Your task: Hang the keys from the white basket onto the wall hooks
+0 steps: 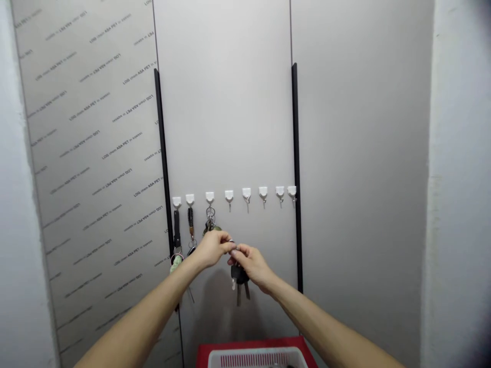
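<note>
My left hand (215, 249) and my right hand (251, 263) meet in front of the middle door panel, below a row of white hooks. Both are closed, pinching a bunch of keys (240, 276) at its ring, which the fingers mostly hide. The keys hang down below my right fingers, some with black heads. Just above is a bare white hook (229, 196). On the third hook (209, 197) from the left hangs another key bunch (210, 224), partly behind my left hand. Farther left hang keys on a dark braided strap (191, 222) and a black strap (177, 230) with a pale green charm (176, 263).
Several white hooks (263, 192) continue to the right with nothing hanging from them. Long black handles (295, 153) edge the door panels. Below my hands, a white basket (257, 352) rests on a red surface (205, 352), with a few partly seen items inside.
</note>
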Demonstrator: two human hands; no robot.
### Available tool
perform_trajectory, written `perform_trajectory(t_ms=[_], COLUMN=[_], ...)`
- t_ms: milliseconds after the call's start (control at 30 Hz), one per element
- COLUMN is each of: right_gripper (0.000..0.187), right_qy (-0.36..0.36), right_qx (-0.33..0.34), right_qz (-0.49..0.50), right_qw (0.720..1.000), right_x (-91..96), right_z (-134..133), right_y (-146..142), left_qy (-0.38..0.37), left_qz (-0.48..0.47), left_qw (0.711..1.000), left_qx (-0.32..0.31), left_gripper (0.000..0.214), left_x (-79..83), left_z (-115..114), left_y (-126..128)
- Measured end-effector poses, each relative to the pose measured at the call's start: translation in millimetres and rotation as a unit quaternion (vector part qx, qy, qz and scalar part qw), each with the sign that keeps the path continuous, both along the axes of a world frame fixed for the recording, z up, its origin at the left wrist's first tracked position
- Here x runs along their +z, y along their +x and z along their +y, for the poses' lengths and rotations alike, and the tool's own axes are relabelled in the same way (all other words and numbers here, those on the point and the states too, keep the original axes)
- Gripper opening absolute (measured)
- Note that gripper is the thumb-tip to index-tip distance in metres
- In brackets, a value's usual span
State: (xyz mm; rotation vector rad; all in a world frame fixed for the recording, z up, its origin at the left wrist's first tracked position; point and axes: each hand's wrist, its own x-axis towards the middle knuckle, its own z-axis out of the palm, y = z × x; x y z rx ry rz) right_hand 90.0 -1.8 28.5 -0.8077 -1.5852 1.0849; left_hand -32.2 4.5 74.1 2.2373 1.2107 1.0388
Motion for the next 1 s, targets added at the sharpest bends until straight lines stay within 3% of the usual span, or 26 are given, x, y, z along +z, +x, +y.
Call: perform_trajectory(t_ms=[133,300,400,533,667,733,800,900,1000], right_gripper=[0.024,0.021,0.023,0.026,0.021,0.024,0.029,0.024,0.018], right_qy=[0.021,0.030,0.042,0.039,0.057,0.092,0.107,0.052,0.035], right_qx=[-0.039,-0.076,-0.131,-0.169,-0.208,-0.238,-0.234,-0.120,-0.032], right_qz=[0.054,0.094,0.035,-0.050,-0.100,-0.150,-0.224,-0.383,-0.518], right_qw=[0.998,0.992,0.990,0.983,0.971,0.955,0.940,0.914,0.854], right_x=[23.0,60.2,68.8,58.3,28.3,2.8,-32.0,-94.3,-146.5], right_z=[14.7,44.6,60.8,71.9,59.2,44.4,25.5,-9.3,-41.7], right_y=[-6.4,-15.4,-19.4,-16.9,1.4,17.0,35.2,61.7,78.9], left_qy=[-0.004,0.043,0.062,0.051,0.045,-0.016,-0.125,-0.273,-0.325], left_qz=[-0.082,-0.123,-0.087,-0.045,-0.038,-0.077,-0.129,-0.150,-0.115], left_qw=[0.996,0.984,0.985,0.988,0.992,0.994,0.983,0.950,0.939], left_qx=[0.022,0.122,0.137,0.140,0.109,0.073,0.047,0.033,0.021], left_gripper=[0.013,0.022,0.026,0.025,0.022,0.023,0.025,0.025,0.023], left_x=[20.2,37.5,38.4,22.4,-23.4,-59.5,-103.6,-175.0,-232.6], left_z=[18.9,41.1,46.9,42.8,25.7,14.4,1.2,-22.9,-45.7], left_y=[8.0,11.1,10.2,8.4,7.4,9.3,14.5,28.2,43.6])
